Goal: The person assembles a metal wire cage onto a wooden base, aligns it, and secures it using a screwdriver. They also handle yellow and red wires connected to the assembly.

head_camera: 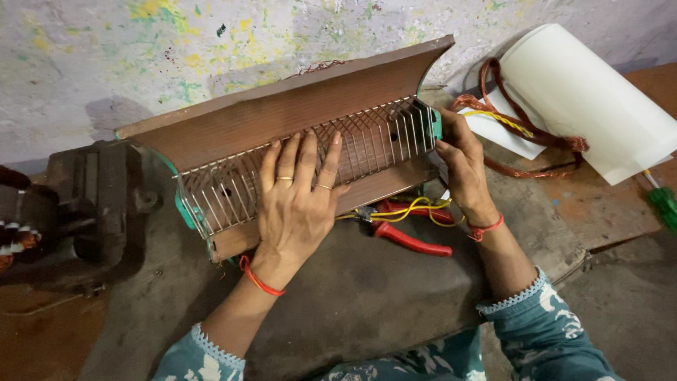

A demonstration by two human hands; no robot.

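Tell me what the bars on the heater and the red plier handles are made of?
The grille bars under the left hand look like thin bare metal wire: silvery, shiny, evenly bent. The heater body seems painted sheet metal, brown and dull. The plier handles look like metal covered in smooth red plastic or rubber; which one cannot be told.
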